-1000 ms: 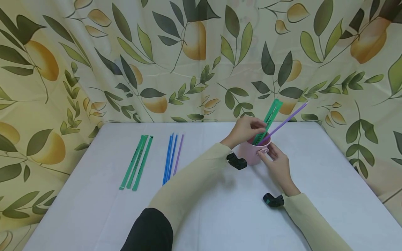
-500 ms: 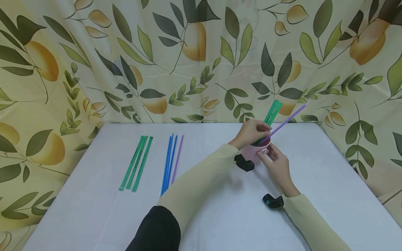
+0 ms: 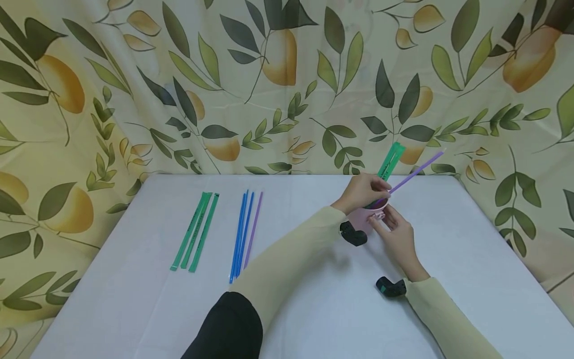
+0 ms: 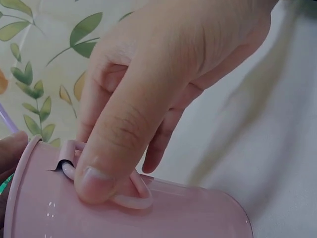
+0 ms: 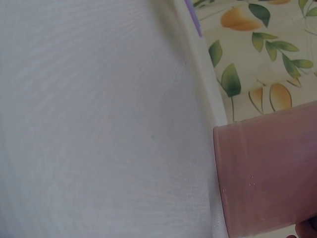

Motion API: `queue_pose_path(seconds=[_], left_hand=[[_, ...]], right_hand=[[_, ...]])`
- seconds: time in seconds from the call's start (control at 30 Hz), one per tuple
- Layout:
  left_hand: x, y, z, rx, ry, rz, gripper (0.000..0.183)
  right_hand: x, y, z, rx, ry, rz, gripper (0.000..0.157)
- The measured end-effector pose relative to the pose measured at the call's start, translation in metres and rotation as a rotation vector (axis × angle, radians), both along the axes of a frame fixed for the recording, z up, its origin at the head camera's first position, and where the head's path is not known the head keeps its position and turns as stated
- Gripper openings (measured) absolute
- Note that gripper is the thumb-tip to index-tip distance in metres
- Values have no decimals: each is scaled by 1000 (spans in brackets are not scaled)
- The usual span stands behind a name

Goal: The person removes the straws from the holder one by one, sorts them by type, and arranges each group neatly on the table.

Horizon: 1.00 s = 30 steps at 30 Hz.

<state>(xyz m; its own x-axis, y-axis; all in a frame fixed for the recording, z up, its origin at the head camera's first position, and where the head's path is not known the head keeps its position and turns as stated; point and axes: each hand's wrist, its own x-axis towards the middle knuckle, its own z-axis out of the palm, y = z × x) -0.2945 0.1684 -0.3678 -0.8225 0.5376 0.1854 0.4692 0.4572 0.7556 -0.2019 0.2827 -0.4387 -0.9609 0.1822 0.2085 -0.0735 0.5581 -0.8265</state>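
A small pink bucket stands at the table's right rear, with a tilted purple straw and flat green printed strips sticking out of its mouth. Over the rim, my left hand pinches the purple straw low down, fingertips right at the bucket's opening. My right hand grips the bucket's looped side handle; this grip fills the left wrist view, the thumb pressing on the loop. The bucket's wall and base show in the right wrist view. The straws' lower ends are hidden inside.
Several green strips lie side by side on the white table. Beside them are blue straws and another purple straw, close to my left sleeve. A fruit-patterned curtain hangs behind the table's far edge.
My left hand has moved right across the bucket's mouth, from the green strips to the purple straw, which now leans slightly lower. The right hand keeps its hold on the handle.
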Motion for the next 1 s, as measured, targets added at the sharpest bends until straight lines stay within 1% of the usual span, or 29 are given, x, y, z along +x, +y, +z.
queue_pose_path(seconds=[0.07, 0.23, 0.33, 0.4, 0.53, 0.7, 0.87, 1.0], left_hand=[[0, 2, 0, -30, -3, 7, 19], [4, 6, 2, -117, -17, 57, 15], [6, 5, 2, -127, -7, 69, 14], [6, 4, 2, -107, -6, 62, 14], [6, 0, 1, -30, -12, 28, 15], [6, -3, 1, 33, -5, -1, 17], [4, -8, 3, 125, -8, -10, 20], [2, -13, 9, 199, 0, 2, 22]], right_hand=[[0, 0, 1, -5, -1, 0, 68], [2, 0, 3, 0, -5, 2, 68], [2, 0, 3, 3, -1, 4, 67], [2, 0, 2, 9, 1, 7, 67], [1, 1, 0, 18, 7, 16, 66], [1, 1, -1, 7, 14, 19, 67], [2, 0, 1, 5, 25, 9, 66], [1, 0, 2, 5, 27, -1, 66]])
